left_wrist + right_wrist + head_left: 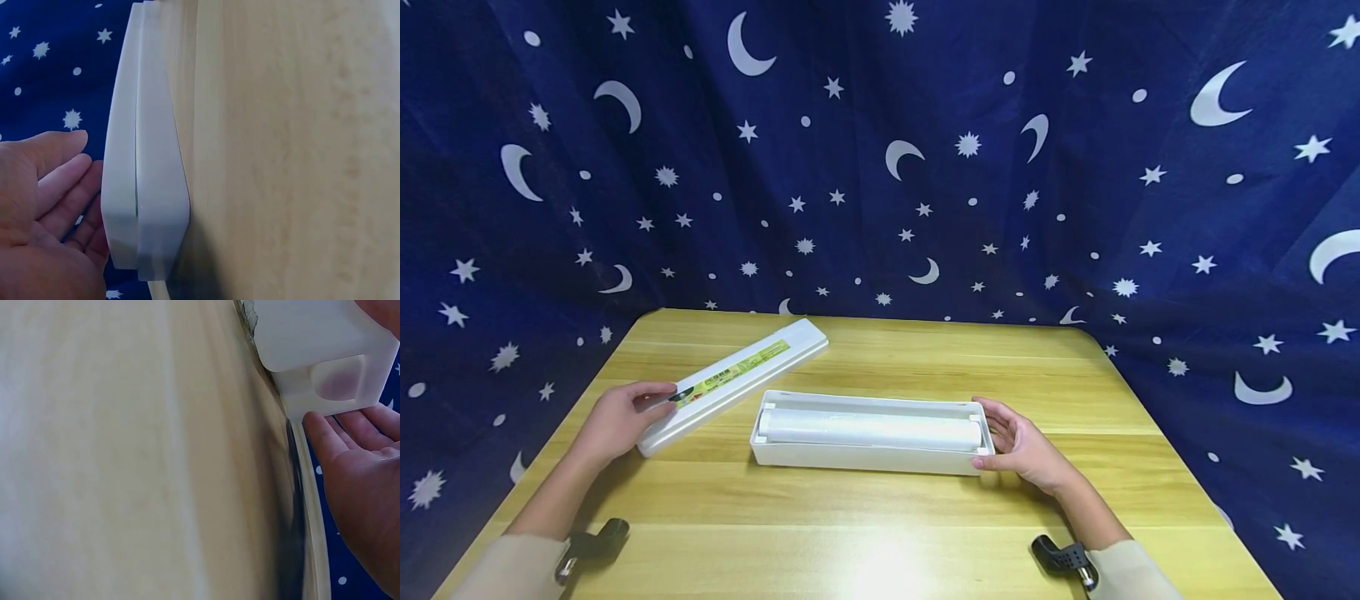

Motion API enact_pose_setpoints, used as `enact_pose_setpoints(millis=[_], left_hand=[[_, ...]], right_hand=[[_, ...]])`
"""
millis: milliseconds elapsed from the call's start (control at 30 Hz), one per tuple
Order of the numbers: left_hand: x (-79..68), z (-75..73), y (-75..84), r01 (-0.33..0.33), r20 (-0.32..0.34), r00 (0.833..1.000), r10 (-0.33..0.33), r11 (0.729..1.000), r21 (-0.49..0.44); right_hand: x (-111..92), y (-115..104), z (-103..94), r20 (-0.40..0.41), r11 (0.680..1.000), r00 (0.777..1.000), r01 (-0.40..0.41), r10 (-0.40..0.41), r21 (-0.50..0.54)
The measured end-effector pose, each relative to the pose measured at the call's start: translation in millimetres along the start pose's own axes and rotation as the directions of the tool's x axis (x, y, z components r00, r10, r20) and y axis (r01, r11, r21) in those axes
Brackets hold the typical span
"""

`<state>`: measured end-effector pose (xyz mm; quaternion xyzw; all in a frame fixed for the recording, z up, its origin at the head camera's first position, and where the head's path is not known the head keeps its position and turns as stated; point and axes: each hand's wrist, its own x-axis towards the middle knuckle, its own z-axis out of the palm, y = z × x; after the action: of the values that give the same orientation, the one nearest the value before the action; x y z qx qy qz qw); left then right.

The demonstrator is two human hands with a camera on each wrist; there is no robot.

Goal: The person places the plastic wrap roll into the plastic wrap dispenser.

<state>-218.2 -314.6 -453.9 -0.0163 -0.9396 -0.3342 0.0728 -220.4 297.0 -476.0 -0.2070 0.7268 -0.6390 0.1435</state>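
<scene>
A long white cling film box (872,457) lies on the table in the head view, its top uncovered, with a white film roll (872,428) inside. My right hand (1026,450) holds the box's right end, thumb at the front corner and fingers at the back corner. That white end (337,381) fills the upper right of the right wrist view. To the left, the white lid (797,342) with a yellow-green label lies at a slant. My left hand (621,417) is at its near end, fingers relaxed over the edge. In the left wrist view those fingers look loosely extended beside white plastic.
A light wooden table (880,517) carries both pieces. Behind and at the sides hangs a dark blue cloth (865,217) with white moons and stars. Black wrist devices (598,542) sit at both beige sleeves.
</scene>
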Motion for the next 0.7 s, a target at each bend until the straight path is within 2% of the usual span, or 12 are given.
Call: enact_pose_setpoints(millis=[433, 700], left_hand=[[17.1, 8.1, 6.8, -0.065, 0.028, 0.998, 0.063, 0.996, 0.063], [20.1, 8.1, 6.1, -0.076, 0.038, 0.997, 0.073, 0.993, 0.085]], right_hand=[[0, -1, 1.3, 0.003, 1.0, 1.0, -0.001, 0.001, -0.004], [2, -1, 2.1, 0.013, 1.0, 1.0, 0.0, 0.0, 0.015]])
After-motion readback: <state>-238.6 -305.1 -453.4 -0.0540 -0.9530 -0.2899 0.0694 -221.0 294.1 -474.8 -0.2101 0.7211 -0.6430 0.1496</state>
